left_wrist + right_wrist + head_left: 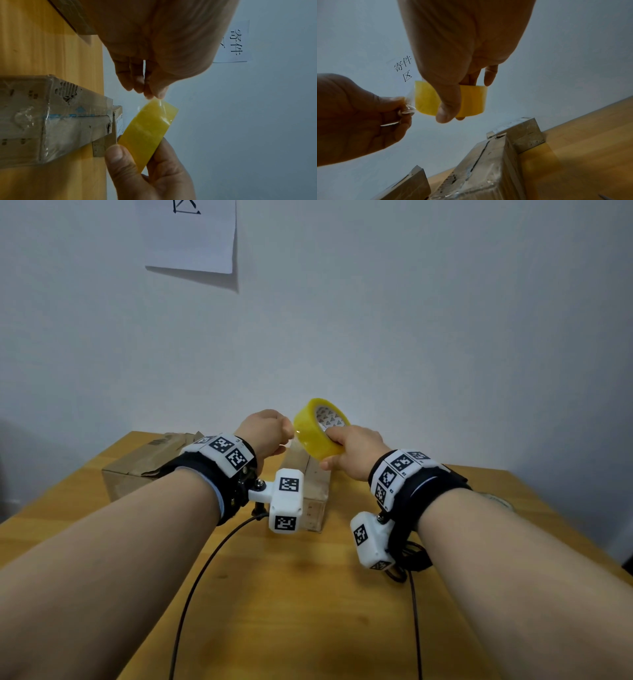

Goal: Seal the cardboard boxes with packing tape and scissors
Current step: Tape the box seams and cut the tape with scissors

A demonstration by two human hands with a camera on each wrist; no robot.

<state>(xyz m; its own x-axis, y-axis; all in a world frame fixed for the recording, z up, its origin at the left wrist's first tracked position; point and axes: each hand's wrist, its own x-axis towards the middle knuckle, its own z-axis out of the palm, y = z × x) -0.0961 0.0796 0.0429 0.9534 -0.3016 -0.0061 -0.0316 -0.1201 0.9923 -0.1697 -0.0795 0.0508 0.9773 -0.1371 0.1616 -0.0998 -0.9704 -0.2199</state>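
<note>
Both hands hold a roll of tape up above the box by the table's far edge.

The tape roll (322,428) is yellow and glossy with a patterned white core; the right hand (356,451) grips it, thumb across the outer band and fingers through the core, while the left hand (265,431) pinches the clear loose end between thumb and fingertips, the other fingers curled in. The left wrist view shows the box (51,119) below wrapped in old wrinkled clear tape with torn patches; the right wrist view shows the dark seam along its top. A second, crumpled box (144,463) sits toward the wooden table's (291,594) far left corner. A paper sign (191,234) hangs on the wall. The left forearm partly hides the crumpled box.
</note>
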